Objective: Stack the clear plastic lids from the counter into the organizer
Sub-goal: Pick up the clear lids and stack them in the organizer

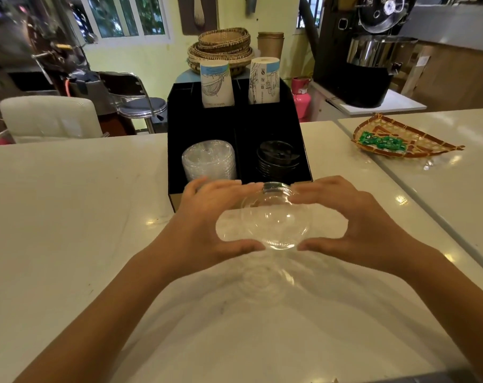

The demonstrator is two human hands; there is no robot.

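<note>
- Both hands, left hand (207,217) and right hand (356,219), closed around clear lid (274,219) above counter (68,217).
- Light, thin, slippery; best held by rim.
- Organizer (303,150) at 12 o'clock, lid stack (208,158) inside.

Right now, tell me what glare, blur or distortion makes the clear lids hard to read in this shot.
Head view: the clear lid held between the left hand and right hand shows mostly as highlights; more lids below it on the counter nearly vanish against the glossy white top; ceiling lights glare off the counter at right; wide-angle bending curves the edges; the left background is smeared.
</note>
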